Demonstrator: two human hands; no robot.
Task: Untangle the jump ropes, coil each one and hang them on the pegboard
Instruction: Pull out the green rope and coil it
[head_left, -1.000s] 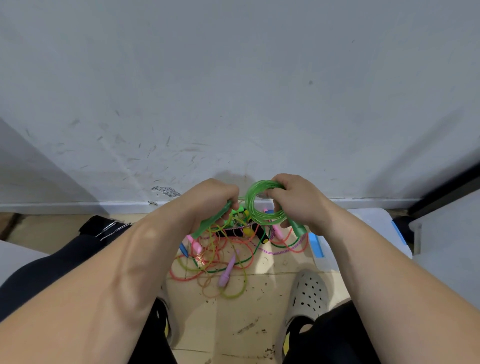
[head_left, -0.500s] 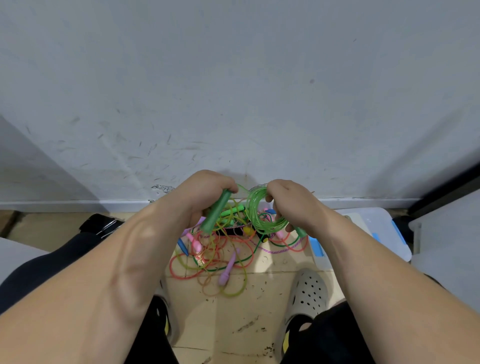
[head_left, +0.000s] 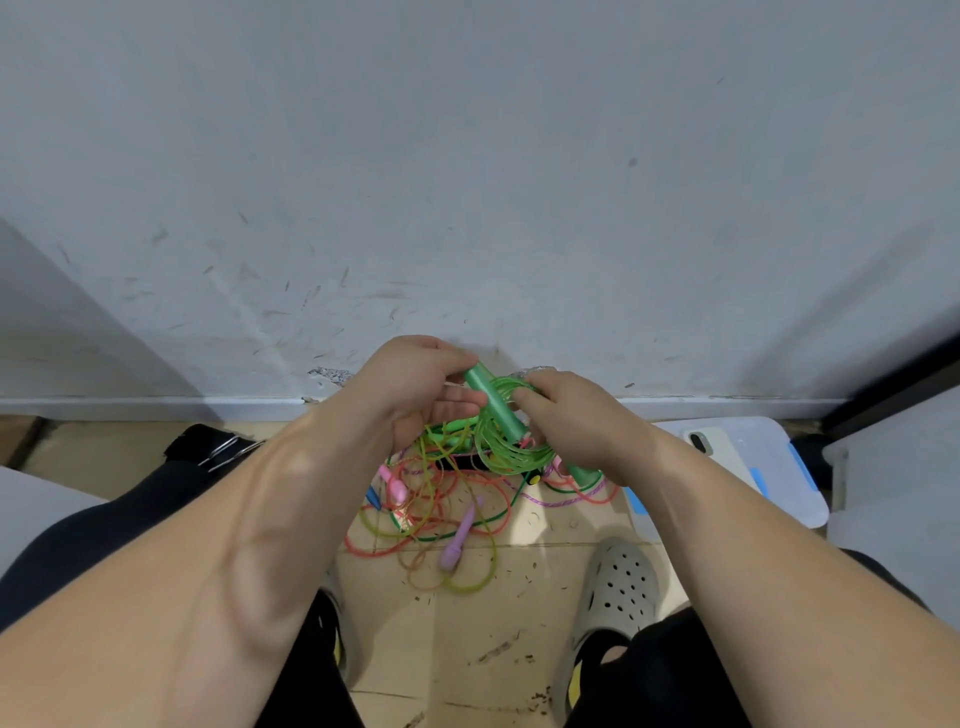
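A: Fingers (head_left: 439, 349) of the left hand (head_left: 410, 389) are curled, pinching the top end of a green handle (head_left: 493, 402). It's tilted, top toward 11 o'clock.
B: And the right hand (head_left: 576, 423)?
A: Closed round the green coil (head_left: 506, 452), gripping the loops. The handle lies across the coil; can't tell if it passes through. Right index fingertip (head_left: 519, 397) touches the handle.
B: Other end of that rope?
A: There's a second green handle (head_left: 583, 472) sticking out below the right hand, at 5 o'clock from the coil.
B: Remaining ropes?
A: All in a tangle (head_left: 431, 504) on the floor (head_left: 467, 649), at 6 o'clock from the hands. Red, yellow, green and purple cords mixed. One purple handle (head_left: 460, 535) at the tangle's 6 o'clock; a pink handle (head_left: 393, 483) and blue handle (head_left: 373, 498) at its 9.
B: Surroundings?
A: At 3 o'clock from the hands, a phone (head_left: 714, 447) lies on a white lid (head_left: 779, 467). At 5, a grey clog (head_left: 621, 582). Behind, at 12, a scuffed wall (head_left: 467, 208).
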